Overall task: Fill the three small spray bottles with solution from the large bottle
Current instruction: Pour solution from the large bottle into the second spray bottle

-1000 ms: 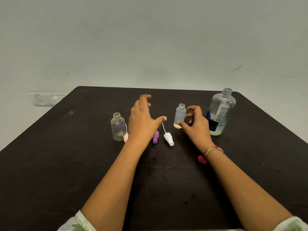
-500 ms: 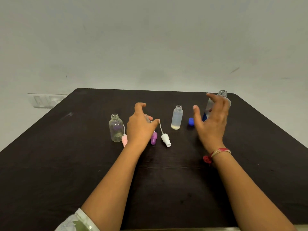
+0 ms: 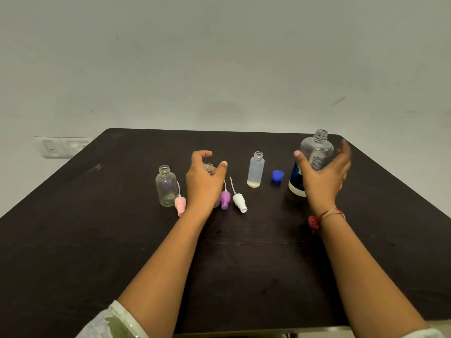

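The large clear bottle (image 3: pixel 317 152) stands uncapped at the right of the dark table (image 3: pixel 97 240). My right hand (image 3: pixel 322 181) is spread around its front, thumb to the left and fingers to the right, without a closed grip. Three small bottles stand uncapped. The round left bottle (image 3: pixel 166 189) looks empty. The tall bottle (image 3: pixel 255 170) holds a little liquid at its bottom. Only the neck of the middle bottle (image 3: pixel 210 168) shows, between the thumb and curved fingers of my left hand (image 3: pixel 205 184); whether the hand touches it is hidden.
The blue cap (image 3: pixel 277 176) lies between the tall bottle and the large one. Three spray heads lie in front of the small bottles: pink (image 3: pixel 180 204), purple (image 3: pixel 225 198), white (image 3: pixel 239 202). A wall switch plate (image 3: pixel 61 147) sits beyond the table's left edge.
My right hand left the tall small bottle and moved right to the large bottle, uncovering the blue cap. My left hand lowered around the middle small bottle.
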A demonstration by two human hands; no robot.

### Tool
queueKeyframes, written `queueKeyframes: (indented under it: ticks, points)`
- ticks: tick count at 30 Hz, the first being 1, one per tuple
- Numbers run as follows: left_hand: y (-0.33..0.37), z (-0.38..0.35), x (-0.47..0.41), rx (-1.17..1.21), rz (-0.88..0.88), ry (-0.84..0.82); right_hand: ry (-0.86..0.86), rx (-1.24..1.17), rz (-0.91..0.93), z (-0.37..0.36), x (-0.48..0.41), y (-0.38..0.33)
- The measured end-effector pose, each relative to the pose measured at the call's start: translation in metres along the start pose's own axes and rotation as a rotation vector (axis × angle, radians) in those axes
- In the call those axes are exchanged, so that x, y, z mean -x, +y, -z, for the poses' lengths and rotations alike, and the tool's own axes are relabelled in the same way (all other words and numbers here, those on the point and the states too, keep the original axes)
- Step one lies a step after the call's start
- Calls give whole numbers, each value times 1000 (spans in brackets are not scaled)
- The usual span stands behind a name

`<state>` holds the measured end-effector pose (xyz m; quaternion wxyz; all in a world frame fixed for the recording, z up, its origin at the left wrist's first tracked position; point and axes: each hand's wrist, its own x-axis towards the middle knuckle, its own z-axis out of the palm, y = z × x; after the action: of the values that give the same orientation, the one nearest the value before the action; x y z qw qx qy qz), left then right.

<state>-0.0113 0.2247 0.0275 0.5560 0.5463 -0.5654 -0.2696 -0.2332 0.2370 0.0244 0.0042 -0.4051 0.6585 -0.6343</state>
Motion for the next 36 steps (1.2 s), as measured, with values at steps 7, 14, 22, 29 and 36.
queueKeyframes:
  ticks: [7,14,22,29,36]
  points:
    - [6,2,8,-1,-9,-106,-84,-122,-56,-8,2,12]
    - [3,7,19,43,-100,-241,30,-180,-32,-7,6,6]
    - [-13,14,11,9,-233,-344,-61,-211,158,-5,13,-8]
    - [-21,16,4,90,-254,-432,-176,-107,381,-5,26,-26]
    - [-28,14,5,98,-263,-531,-311,-15,492,-10,39,-37]
